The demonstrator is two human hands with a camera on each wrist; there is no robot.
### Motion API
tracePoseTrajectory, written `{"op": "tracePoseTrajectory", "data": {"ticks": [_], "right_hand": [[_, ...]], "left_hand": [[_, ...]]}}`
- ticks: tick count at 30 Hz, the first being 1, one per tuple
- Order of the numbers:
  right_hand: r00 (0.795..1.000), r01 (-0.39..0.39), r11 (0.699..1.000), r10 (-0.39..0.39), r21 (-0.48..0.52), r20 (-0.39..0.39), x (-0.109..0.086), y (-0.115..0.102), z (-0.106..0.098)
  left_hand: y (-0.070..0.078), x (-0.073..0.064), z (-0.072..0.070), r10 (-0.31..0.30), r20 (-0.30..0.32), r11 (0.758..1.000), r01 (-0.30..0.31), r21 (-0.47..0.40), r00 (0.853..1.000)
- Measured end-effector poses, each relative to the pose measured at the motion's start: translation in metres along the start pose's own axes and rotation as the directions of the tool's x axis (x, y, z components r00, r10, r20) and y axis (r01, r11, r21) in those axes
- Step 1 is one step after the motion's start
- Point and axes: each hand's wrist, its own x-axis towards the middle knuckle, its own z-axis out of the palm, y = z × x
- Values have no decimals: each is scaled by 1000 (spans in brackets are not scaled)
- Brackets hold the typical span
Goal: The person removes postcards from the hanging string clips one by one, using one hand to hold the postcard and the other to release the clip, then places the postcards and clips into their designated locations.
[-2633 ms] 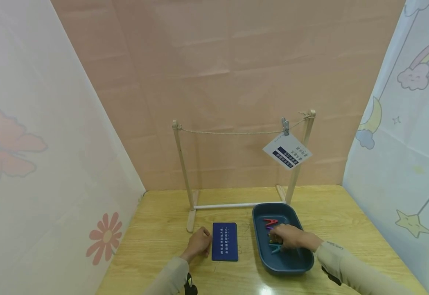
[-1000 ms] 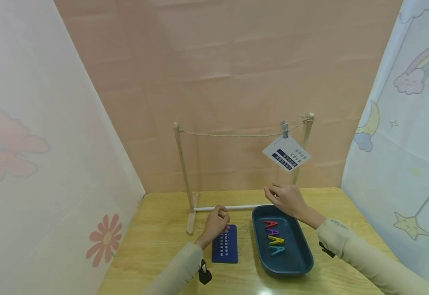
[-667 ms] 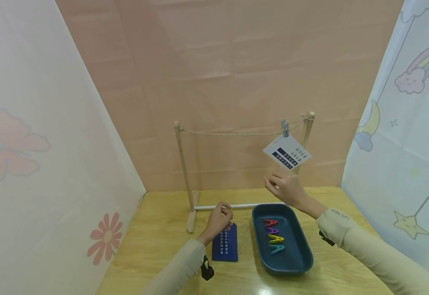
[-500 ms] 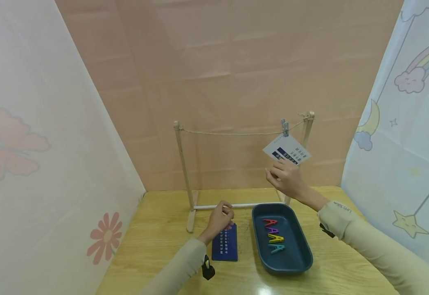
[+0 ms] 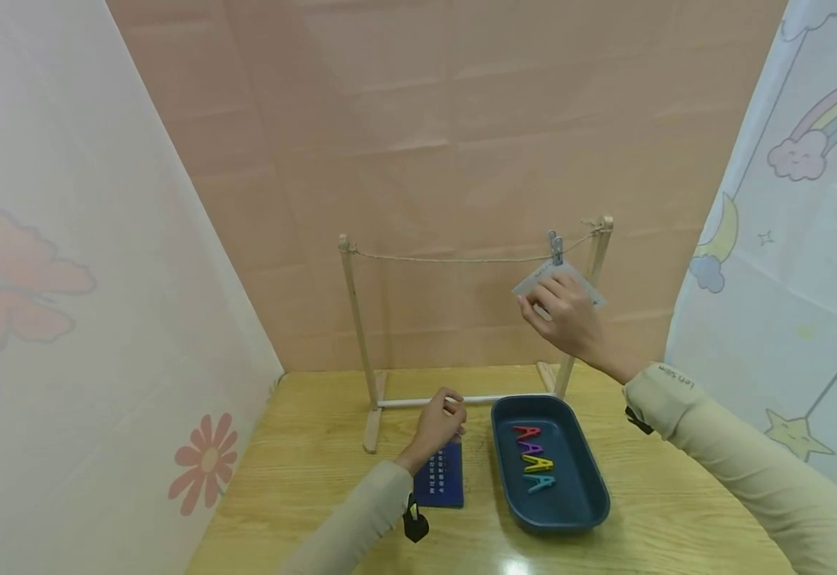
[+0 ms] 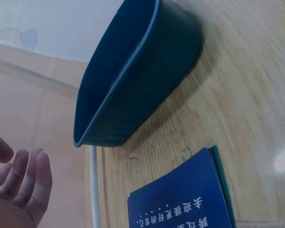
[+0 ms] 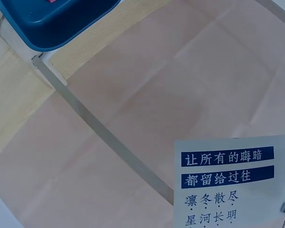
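My right hand (image 5: 568,315) is raised in front of a white printed card (image 7: 223,178), fingers bent, with nothing visible between thumb and fingers. A grey clothespin (image 5: 557,250) hangs that card from a string (image 5: 454,260), just above the fingertips. In the right wrist view only a bit of the hand shows at the right edge, next to the clothespin. My left hand (image 5: 438,427) hovers over the far end of a stack of dark blue cards (image 5: 438,481), fingers loosely bent and bare. The left wrist view shows those fingers apart from the stack (image 6: 180,192).
A wooden frame (image 5: 358,319) carries the string, with a white bar low between its posts. The dark blue tub (image 5: 573,511) in front of its right post holds several clothespins: red (image 5: 526,433), purple (image 5: 531,449), yellow (image 5: 537,464) and teal (image 5: 539,483).
My right hand has left the tub and risen to the hanging card, now covering most of it. My left hand has moved forward and right, over the blue stack.
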Motion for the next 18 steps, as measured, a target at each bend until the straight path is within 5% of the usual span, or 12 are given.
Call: {"op": "tracePoseTrajectory", "data": {"ticks": [10, 18], "right_hand": [[1000, -21, 1000, 21, 2, -5, 18, 7, -1], [1000, -28, 997, 26, -75, -17, 40, 21, -13]], "left_hand": [[7, 4, 7, 57, -66, 998, -58, -18, 996], [13, 5, 12, 88, -44, 994, -91, -55, 995]]}}
